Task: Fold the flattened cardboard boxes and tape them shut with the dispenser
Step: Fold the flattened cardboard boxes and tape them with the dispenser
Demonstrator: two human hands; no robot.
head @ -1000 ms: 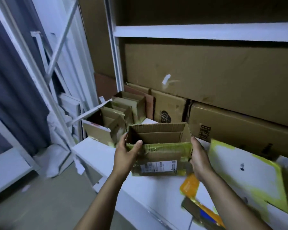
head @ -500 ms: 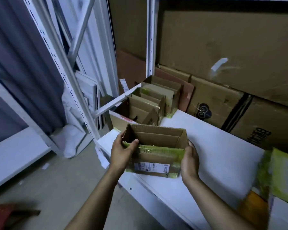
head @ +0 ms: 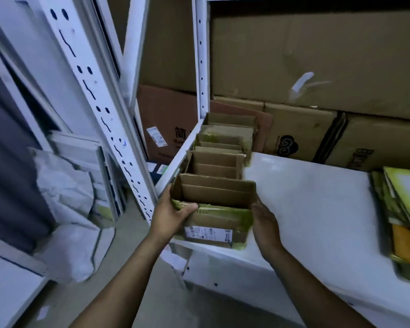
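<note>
- White shelf board [head: 317, 197] in a metal rack; large cartons stand behind.
- The open box [head: 217, 216] has moved left along the shelf. It now sits at the front left corner, just before the row of erected boxes [head: 217, 162].
- Left hand [head: 171, 214] grips the left wall, thumb hooked over the near rim.
- Right hand [head: 265, 223] bears on the right end; its finger position cannot be determined.
- Assessment: this box is being lined up with the row; its top is not yet taped.

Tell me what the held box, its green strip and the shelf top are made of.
Box: brown corrugated cardboard, matte; creased flaps and raw edges show. Strip: likely glossy plastic tape, yellow-green, wrinkled and shiny. Shelf top: smooth white board, perhaps painted metal or laminate; faint sheen, material uncertain.
</note>
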